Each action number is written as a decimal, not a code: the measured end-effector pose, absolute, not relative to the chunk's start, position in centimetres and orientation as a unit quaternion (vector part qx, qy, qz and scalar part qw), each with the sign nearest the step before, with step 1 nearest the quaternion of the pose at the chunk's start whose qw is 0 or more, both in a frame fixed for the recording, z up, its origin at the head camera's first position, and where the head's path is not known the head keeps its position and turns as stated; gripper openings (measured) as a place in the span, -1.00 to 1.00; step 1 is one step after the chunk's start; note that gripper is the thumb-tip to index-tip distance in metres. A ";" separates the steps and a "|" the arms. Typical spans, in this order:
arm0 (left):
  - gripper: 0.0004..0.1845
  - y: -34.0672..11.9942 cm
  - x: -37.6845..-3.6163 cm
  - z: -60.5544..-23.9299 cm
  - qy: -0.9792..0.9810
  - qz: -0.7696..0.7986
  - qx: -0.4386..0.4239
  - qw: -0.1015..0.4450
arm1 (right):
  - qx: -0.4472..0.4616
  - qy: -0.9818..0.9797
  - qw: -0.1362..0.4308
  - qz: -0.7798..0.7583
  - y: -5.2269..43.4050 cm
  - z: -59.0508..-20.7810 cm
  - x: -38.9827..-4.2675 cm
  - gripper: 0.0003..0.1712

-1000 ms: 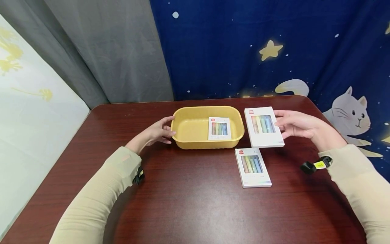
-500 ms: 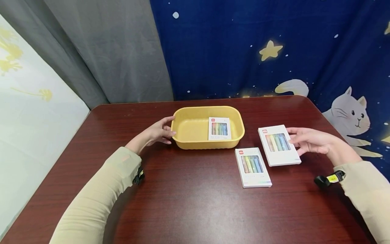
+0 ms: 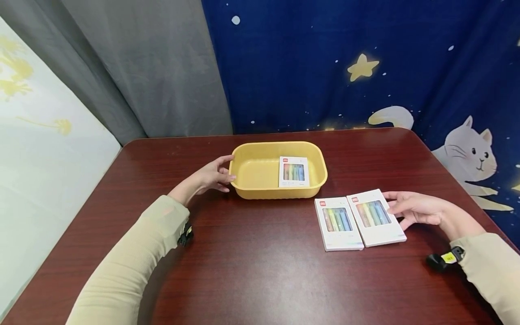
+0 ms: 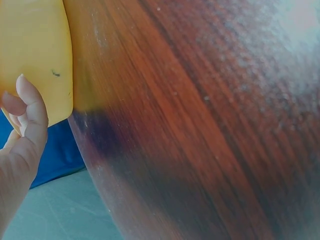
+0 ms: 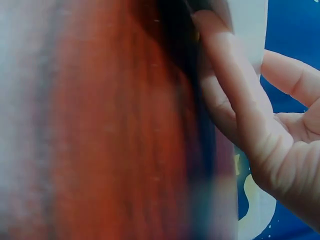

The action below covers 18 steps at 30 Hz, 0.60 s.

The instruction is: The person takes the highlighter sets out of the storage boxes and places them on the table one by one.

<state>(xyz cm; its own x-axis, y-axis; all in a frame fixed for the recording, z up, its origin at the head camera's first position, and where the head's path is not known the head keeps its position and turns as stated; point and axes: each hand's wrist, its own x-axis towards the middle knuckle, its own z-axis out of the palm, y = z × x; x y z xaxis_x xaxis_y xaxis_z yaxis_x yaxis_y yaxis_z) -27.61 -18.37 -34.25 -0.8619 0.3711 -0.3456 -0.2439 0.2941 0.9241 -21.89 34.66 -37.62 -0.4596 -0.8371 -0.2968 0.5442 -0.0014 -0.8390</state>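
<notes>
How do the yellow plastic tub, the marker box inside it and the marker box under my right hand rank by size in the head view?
1. Yellow plastic tub, clearly largest.
2. White marker box under the right hand.
3. White marker box in the tub, which looks smallest, but it lies farther from the camera, so the two boxes may match.

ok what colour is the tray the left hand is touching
Yellow tray; head view shows it best.

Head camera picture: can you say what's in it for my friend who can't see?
A person's right hand touches a white pen box lying beside a second pen box on a dark red table. The left hand touches the end of a yellow tray holding a third pen box.
</notes>
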 end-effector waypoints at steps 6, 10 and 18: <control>-0.20 -18.3 -27.6 -34.1 0.763 0.590 0.037 0.261 | -0.130 0.536 0.484 -0.680 34.3 -37.6 -21.3 -0.57; -0.19 -18.3 -27.6 -34.1 0.763 0.590 0.039 0.261 | -0.114 0.595 0.458 -0.651 33.9 -37.4 -21.1 -0.46; -0.19 -18.3 -27.6 -34.1 0.763 0.590 0.041 0.261 | -0.089 0.717 0.410 -0.556 32.7 -36.4 -20.8 -0.19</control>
<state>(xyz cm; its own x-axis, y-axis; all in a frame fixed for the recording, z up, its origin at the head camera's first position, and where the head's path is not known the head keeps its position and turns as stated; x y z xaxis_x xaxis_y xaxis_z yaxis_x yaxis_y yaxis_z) -27.55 -18.33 -34.14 -0.8608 0.3699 -0.3495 -0.2455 0.2997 0.9219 -20.79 32.66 -36.43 -0.6475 -0.5841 -0.4894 0.3282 0.3659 -0.8709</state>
